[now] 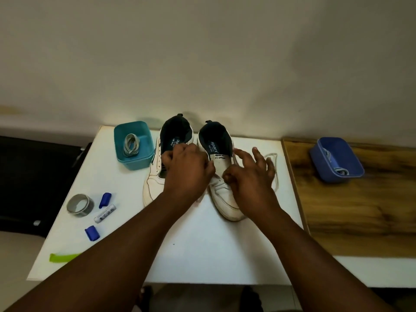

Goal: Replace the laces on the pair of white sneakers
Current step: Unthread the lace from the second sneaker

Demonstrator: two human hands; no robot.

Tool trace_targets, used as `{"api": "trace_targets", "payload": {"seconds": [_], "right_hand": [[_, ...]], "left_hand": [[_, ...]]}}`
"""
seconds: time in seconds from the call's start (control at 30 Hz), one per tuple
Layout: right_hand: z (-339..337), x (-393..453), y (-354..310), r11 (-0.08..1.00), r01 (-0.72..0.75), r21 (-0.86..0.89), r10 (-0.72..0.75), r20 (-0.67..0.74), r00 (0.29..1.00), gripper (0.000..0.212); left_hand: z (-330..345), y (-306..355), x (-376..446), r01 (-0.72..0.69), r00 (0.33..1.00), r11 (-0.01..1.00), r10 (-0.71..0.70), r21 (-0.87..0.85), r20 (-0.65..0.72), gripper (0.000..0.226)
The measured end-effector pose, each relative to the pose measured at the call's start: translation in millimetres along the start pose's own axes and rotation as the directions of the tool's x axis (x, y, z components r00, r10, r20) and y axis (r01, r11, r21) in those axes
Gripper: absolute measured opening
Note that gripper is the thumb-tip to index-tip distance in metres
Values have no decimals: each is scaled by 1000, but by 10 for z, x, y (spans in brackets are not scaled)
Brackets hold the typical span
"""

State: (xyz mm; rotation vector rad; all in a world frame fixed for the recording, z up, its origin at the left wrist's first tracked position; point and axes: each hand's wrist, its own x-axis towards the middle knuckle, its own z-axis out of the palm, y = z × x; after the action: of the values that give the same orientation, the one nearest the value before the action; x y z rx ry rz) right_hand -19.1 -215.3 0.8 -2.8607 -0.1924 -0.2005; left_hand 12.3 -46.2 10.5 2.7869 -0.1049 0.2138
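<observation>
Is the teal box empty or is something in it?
Not empty. The teal box is open on top, and a coiled grey lace lies inside.

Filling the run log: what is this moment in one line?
left hand: on left white sneaker | right hand: over right white sneaker | coiled grey lace: in teal plastic tub

Both hands (pixel 221 174) work over two white sneakers (pixel 221 199) (toes toward the camera).

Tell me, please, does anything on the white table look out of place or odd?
One oddity: the marker near the tape roll lies uncapped, with two blue caps loose beside it. A loose lace trails on the table right of the sneakers, as expected in relacing.
</observation>
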Motion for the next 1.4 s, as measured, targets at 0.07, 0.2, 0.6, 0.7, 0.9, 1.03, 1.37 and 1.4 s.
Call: {"api": "trace_targets", "payload": {"seconds": [0.07, 0.2, 0.6, 0.7, 0.9, 1.03, 1.37, 1.4], "right_hand": [[-81, 52, 197, 992, -122, 7, 122, -94, 988, 20], [-349, 68, 443, 969, -233, 81, 246, -222, 944, 15], [-296, 53, 468, 877, -461, 139, 481, -257, 838, 13], [-314, 21, 595, 655, -652, 383, 741, -153, 654, 8], [-16, -18, 30, 999, 28, 30, -27, -19, 999, 25], [9, -11, 28, 999, -27, -35, 29, 51, 998, 10], [-219, 21, 469, 843, -500, 197, 537, -284, 794, 16], [-220, 49, 511, 790, -542, 287, 606, -236, 760, 17]], "left_hand": [[-11, -35, 23, 12, 1000, 1000, -12, 3, -2, 33], [-17, -36, 38, 23, 1000, 1000, -23, -14, 10, 33], [-34, -49, 42, 41, 999, 998, -40, -41, 31, 30], [-25, -18, 32, 11, 999, 998, -9, -55, 36, 29], [1, -33, 25, -23, 999, 998, 24, -59, 27, 31], [-9, -40, 25, -39, 999, 998, 40, -42, 35, 31], [15, -22, 54, -33, 999, 999, 33, -1, 33, 25], [15, -21, 53, -34, 999, 999, 34, -2, 34, 26]]}}
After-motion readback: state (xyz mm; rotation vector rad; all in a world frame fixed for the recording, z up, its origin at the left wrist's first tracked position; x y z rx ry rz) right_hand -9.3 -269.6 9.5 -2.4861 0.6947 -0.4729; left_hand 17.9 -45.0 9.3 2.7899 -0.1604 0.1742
